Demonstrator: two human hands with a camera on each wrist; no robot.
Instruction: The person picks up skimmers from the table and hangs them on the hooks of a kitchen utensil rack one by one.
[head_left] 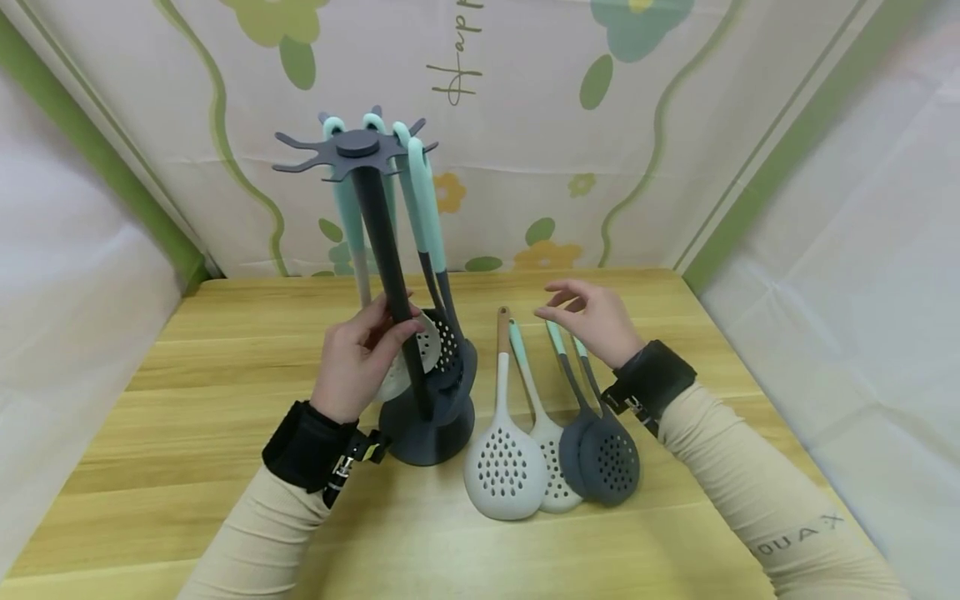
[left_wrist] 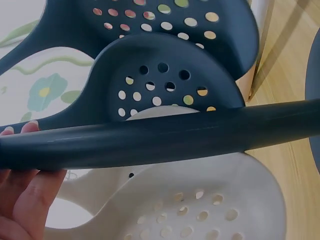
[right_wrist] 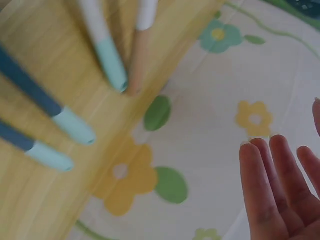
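Note:
My left hand (head_left: 351,362) grips the dark pole (head_left: 384,242) of a utensil stand on the table, low on its upper half. Several utensils with mint handles (head_left: 429,208) hang from the stand's hooked top (head_left: 357,146), among them dark and white perforated heads. In the left wrist view, a dark skimmer (left_wrist: 165,55) and a white perforated head (left_wrist: 250,190) lie behind the pole. My right hand (head_left: 596,321) is held above the handle ends of the utensils on the table, fingers loosely extended, nothing in them. Its fingers (right_wrist: 260,195) appear apart from every handle in the right wrist view.
Right of the stand's round base (head_left: 427,454) lie a white slotted turner (head_left: 505,504) with a wood-coloured handle, a white skimmer (head_left: 546,435) with a mint handle and two overlapping dark utensils (head_left: 611,458). A flowered cloth (head_left: 525,150) hangs behind the wooden table (head_left: 225,400).

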